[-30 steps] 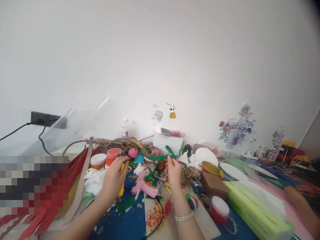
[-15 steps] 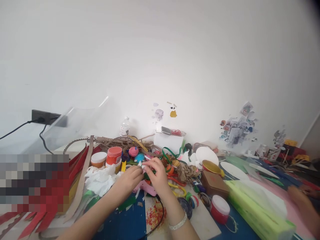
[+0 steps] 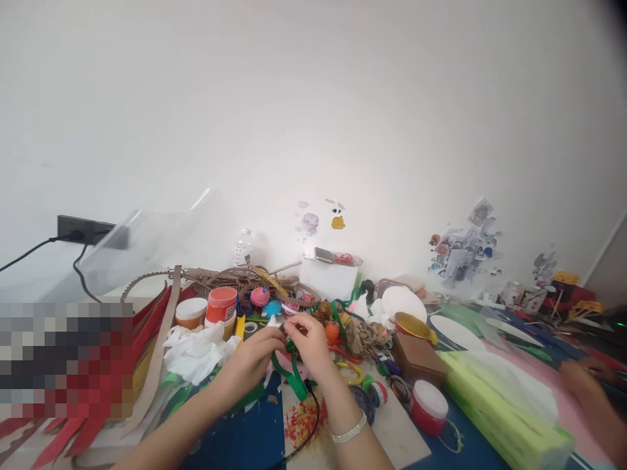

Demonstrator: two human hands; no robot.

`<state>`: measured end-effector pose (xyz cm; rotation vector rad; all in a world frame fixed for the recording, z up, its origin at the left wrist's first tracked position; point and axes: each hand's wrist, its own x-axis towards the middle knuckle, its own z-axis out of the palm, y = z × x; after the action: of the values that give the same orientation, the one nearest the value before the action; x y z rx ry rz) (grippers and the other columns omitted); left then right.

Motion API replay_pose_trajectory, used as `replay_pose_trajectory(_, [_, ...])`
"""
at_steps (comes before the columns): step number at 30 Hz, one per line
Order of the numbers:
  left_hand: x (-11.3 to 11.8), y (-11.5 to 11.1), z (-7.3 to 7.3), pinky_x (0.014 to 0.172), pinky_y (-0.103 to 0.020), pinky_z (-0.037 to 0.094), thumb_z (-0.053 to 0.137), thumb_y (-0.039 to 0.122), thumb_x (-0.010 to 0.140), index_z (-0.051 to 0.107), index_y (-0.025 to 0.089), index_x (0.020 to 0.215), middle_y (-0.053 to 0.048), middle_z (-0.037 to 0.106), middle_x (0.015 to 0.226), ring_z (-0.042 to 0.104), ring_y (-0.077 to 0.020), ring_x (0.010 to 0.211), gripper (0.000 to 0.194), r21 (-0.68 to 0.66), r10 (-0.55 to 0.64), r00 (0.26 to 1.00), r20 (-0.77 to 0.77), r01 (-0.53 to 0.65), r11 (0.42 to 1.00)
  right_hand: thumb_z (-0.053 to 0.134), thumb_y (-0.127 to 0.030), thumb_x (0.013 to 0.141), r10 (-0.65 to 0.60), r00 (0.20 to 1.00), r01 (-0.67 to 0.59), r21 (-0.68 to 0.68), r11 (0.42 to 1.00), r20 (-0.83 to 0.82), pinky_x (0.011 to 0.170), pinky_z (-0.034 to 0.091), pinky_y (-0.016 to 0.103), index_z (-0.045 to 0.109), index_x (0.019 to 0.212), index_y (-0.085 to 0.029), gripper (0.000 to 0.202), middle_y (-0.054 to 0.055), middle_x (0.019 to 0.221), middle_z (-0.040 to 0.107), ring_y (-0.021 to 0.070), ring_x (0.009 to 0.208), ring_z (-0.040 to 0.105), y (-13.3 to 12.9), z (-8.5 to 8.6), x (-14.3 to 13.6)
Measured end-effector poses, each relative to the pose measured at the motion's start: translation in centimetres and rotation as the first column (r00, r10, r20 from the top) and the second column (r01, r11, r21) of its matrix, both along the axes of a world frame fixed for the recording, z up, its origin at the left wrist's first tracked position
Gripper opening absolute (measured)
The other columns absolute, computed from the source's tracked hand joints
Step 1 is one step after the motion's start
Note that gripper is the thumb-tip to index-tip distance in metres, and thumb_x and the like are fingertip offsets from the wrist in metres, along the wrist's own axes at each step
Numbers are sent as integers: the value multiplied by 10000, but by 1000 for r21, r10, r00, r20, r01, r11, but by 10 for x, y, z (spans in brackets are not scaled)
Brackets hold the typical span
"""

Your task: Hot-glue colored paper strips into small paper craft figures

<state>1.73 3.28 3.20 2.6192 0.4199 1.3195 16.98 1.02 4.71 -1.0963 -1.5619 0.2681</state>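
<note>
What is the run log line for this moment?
left hand and right hand: close together | green strip: below fingers | pink tool: partly hidden

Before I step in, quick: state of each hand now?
Left hand: fingers curled by the green strip; grip hidden.
Right hand: fingers bent beside the same strip; grip unclear.

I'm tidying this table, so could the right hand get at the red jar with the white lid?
Probably yes: the red jar stands upright with nothing over it, though the right hand is busy close to the green strip.
</note>
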Motion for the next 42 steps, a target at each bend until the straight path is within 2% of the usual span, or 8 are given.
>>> replay_pose_trajectory(5, [2,3,-2,775,-294,510,372,194,872,552,219,892,-68,580,995,562,-185,975,183,-240,58,983,177,-14,971,537,-202,789,-63,998,63,24,998,-15,611,438,248,664,704,-171,155,28,716,629,160,682,576,1,-1,0])
replay_pose_trajectory(8, [3,9,-4,652,-285,533,442,333,847,503,211,956,-70,568,965,576,-211,937,175,-468,186,948,258,-46,883,549,-210,786,-61,998,61,16,998,4,610,427,246,667,706,-173,148,26,716,631,156,675,567,0,-1,-2])
replay_pose_trajectory(10, [3,12,-4,632,-291,522,455,402,827,523,198,907,-57,588,895,594,-212,856,229,-549,239,948,210,-88,831,561,-210,780,-43,999,43,3,999,19,617,426,242,673,712,-177,135,22,712,636,154,675,569,-1,-1,-4])
replay_pose_trajectory(12, [3,13,-4,638,-301,498,441,428,821,555,192,794,-34,604,777,594,-199,746,264,-551,249,962,110,-150,821,569,-209,776,-26,999,26,-11,1000,28,624,425,241,676,714,-179,128,20,711,642,155,678,572,-1,-1,-6])
replay_pose_trajectory(15, [3,12,-4,623,-294,461,403,411,826,553,194,687,-11,588,657,572,-185,654,299,-496,269,963,25,-222,840,569,-225,778,-6,1000,7,-32,999,24,629,425,243,678,718,-176,134,23,716,649,159,685,574,-2,-2,-8])
replay_pose_trajectory(21, [3,9,-3,628,-291,421,397,356,820,554,195,715,-20,586,699,545,-184,667,249,-354,327,944,-41,-319,879,543,-294,796,23,999,-26,-115,993,-26,563,416,235,668,694,-148,218,14,634,617,144,597,544,-3,0,-7])
replay_pose_trajectory(32, [4,10,-5,643,-286,437,388,385,830,556,194,787,-24,612,759,575,-184,698,258,-461,284,959,-7,-255,850,573,-294,750,68,994,-83,-182,980,-89,625,455,262,678,718,-150,180,27,684,654,162,645,575,-4,3,-6])
replay_pose_trajectory(42, [4,10,-6,626,-282,435,412,373,821,567,190,802,-25,620,764,581,-188,701,240,-501,272,962,17,-227,835,596,-228,703,54,993,-74,-205,976,-102,590,459,258,683,710,-155,114,19,654,646,156,615,573,-2,0,-7])
